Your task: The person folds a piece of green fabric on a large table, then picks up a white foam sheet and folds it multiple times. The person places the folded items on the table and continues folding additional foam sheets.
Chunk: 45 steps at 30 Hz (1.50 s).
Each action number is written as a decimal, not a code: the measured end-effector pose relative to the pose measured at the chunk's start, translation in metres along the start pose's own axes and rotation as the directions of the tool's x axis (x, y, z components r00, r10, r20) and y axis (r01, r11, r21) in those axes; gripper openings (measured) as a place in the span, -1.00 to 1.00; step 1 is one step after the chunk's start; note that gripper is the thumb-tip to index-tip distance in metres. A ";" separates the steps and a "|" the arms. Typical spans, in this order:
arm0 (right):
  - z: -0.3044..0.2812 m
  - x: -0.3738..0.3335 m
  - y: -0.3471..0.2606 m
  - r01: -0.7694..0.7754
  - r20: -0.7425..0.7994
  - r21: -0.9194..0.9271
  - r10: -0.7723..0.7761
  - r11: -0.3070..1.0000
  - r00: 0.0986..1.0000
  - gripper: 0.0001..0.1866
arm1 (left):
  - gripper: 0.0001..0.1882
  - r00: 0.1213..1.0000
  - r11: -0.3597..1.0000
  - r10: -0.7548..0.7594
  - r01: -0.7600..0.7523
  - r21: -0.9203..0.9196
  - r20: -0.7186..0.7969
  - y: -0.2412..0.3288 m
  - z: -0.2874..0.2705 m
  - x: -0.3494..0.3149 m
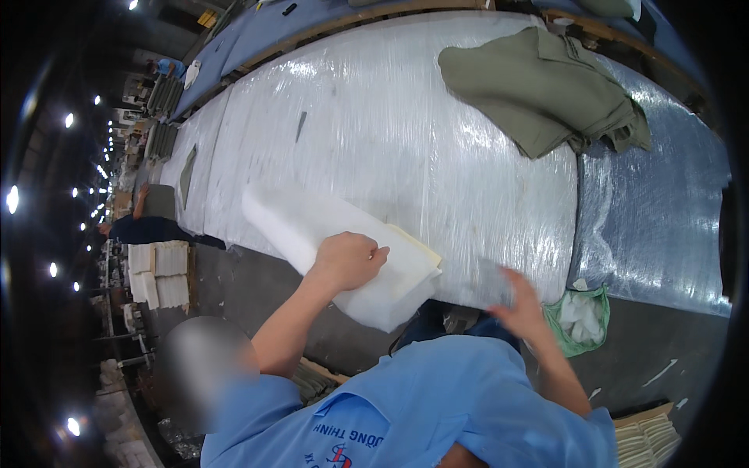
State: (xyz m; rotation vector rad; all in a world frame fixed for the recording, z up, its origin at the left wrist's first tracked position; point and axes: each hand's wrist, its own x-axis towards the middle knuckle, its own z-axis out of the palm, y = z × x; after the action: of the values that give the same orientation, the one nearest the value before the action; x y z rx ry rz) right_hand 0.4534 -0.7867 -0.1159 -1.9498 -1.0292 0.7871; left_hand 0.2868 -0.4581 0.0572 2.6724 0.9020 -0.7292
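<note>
A thick, soft white folded sheet of padding lies slantwise across the near edge of the plastic-wrapped table, partly overhanging it. A cream-yellow layer shows along its right side. On top of the padding rests my left hand, its fingers curled closed; what they hold, if anything, is hidden. My right hand is off the padding's right end, near the table edge, and smeared by motion. A faint greyish, see-through patch shows by its fingertips, too blurred to name.
Olive-green cloth lies heaped at the table's far right. A green bag of white scraps hangs at the near right edge. Stacked cream pieces stand lower right. Another person in dark clothes works at the far left, beside stacked white bundles.
</note>
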 end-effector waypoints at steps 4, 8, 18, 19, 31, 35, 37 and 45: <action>0.118 0.033 -0.070 0.324 0.216 -0.101 -0.298 0.941 0.930 0.21 | -0.65 0.966 0.994 0.105 -0.110 -0.008 -0.235 -0.036 0.039 0.018; 0.191 0.055 -0.088 0.319 -0.099 -0.051 -0.323 0.946 0.941 0.06 | -0.67 0.977 0.989 -0.007 -0.025 -0.145 -0.212 -0.022 0.000 0.028; 0.198 0.074 -0.091 0.150 -0.388 0.134 -0.087 0.980 0.917 -0.47 | -0.49 0.431 0.451 0.796 -0.891 -0.061 -0.425 -0.050 -0.064 -0.039; 0.199 0.076 -0.094 0.158 -0.399 0.127 -0.095 0.979 0.912 -0.47 | -0.44 0.397 0.475 0.823 -0.873 0.110 -0.407 -0.048 -0.047 -0.044; 0.095 0.143 -0.240 0.363 -0.477 -0.235 -0.432 0.902 0.765 -0.50 | -0.36 0.531 0.733 0.528 -0.679 0.040 -0.663 -0.137 -0.138 -0.032; 0.038 0.139 -0.334 0.383 -0.259 -0.523 -0.570 0.761 0.779 -0.48 | -0.33 0.600 0.643 0.190 -0.674 -0.364 -0.777 -0.195 -0.118 -0.061; 0.042 0.136 -0.366 0.377 -0.152 -0.606 -0.567 0.701 0.810 -0.45 | -0.31 0.627 0.500 0.078 -0.697 -0.513 -0.775 -0.223 -0.081 -0.065; 0.116 0.150 -0.369 0.350 0.089 -0.711 -0.415 0.610 0.905 -0.37 | -0.04 0.785 0.319 -0.060 -0.570 -0.757 -0.616 -0.268 0.055 -0.048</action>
State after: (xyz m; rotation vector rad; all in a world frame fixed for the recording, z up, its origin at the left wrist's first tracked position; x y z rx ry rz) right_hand 0.2939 -0.4815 0.1145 -2.2151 -1.8236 0.0149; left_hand 0.0671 -0.2924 0.0210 1.7794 0.5989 0.6112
